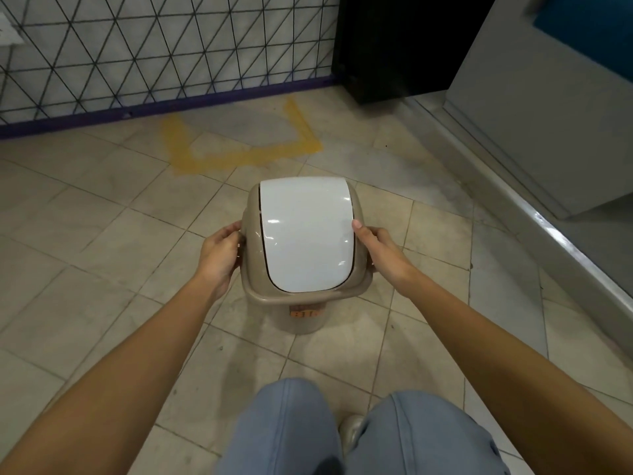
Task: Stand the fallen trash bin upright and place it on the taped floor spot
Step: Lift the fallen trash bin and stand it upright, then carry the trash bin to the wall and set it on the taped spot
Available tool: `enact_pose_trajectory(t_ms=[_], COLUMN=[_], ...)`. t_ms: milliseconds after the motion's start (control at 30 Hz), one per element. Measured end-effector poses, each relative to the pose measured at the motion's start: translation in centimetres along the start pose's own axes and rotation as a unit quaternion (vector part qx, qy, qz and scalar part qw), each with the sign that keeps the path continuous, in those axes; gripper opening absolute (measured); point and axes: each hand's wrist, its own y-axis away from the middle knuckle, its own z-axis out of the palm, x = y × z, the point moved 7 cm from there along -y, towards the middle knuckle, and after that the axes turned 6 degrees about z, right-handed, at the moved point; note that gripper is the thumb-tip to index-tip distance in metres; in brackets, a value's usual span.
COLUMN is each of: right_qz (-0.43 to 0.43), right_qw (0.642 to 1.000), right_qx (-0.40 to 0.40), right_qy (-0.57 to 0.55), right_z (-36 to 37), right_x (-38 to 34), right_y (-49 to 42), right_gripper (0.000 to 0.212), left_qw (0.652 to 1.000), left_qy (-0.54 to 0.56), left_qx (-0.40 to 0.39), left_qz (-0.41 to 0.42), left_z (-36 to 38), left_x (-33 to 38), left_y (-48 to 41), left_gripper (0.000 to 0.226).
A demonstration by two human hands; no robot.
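Note:
The trash bin (303, 303) is beige with a white swing lid and stands upright on the tiled floor in front of my knees. My left hand (221, 255) grips the left side of its rim. On the right side of the rim, my right hand (378, 250) holds on, thumb resting at the lid's edge. The taped floor spot (239, 156) is a worn yellow outline on the tiles, beyond the bin and close to the wall.
A wall with a black triangle-pattern grid (154, 46) and a purple baseboard (171, 104) runs behind the spot. A black cabinet (400, 46) stands at the back right. A grey raised ledge (565, 241) borders the floor on the right.

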Motion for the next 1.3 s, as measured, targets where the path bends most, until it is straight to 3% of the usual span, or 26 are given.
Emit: enact_pose_trajectory(t_ms=[400, 700, 967, 1133, 1300], right_qz=[-0.020, -0.109, -0.174, -0.181, -0.189], right_qw=[0.999, 0.967, 0.964, 0.964, 0.963], right_qx=[-0.039, -0.032, 0.008, 0.009, 0.013], right_qy=[0.024, 0.227, 0.200, 0.196, 0.193], right_z=[1.3, 2.0, 2.0, 2.1, 2.4], right_x=[1.3, 1.7, 0.4, -0.6, -1.1], right_y=[0.8, 1.4, 1.3, 0.4, -0.2], right_gripper=[0.116, 0.136, 0.145, 0.145, 0.141], left_qw=[0.999, 0.967, 0.887, 0.857, 0.870], left_qy=[-0.040, -0.183, -0.327, -0.402, -0.395], left_qx=[-0.005, -0.018, -0.183, -0.177, -0.157], left_qz=[0.006, 0.174, 0.270, 0.271, 0.250], left_z=[-1.1, -0.9, -0.2, 0.7, 0.7], left_x=[-0.8, 2.1, 1.8, 1.5, 1.3], left_y=[0.3, 2.9, 5.0, 4.5, 3.3], left_gripper=[0.041, 0.044, 0.103, 0.136, 0.149])
